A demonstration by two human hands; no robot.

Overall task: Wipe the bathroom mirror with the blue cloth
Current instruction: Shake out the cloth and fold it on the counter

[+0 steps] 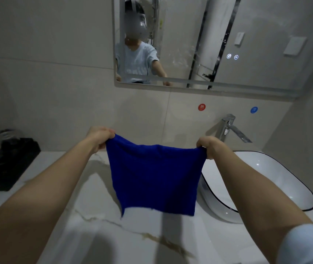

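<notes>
Prep step: blue cloth (154, 176) hangs spread below the mirror (199, 40), over the counter (87, 235). Left hand (99, 139) and right hand (209, 146) each pinch a top corner. Mirror untouched, streaky. Next: bunch cloth, raise to glass

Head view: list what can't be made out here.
All in the head view:
Mirror: top cut off by the picture's upper edge.
Its two lit icons: too small to read.
Counter behind the blue cloth: hidden by it.
Things on the black tray: blurred, left edge.
</notes>
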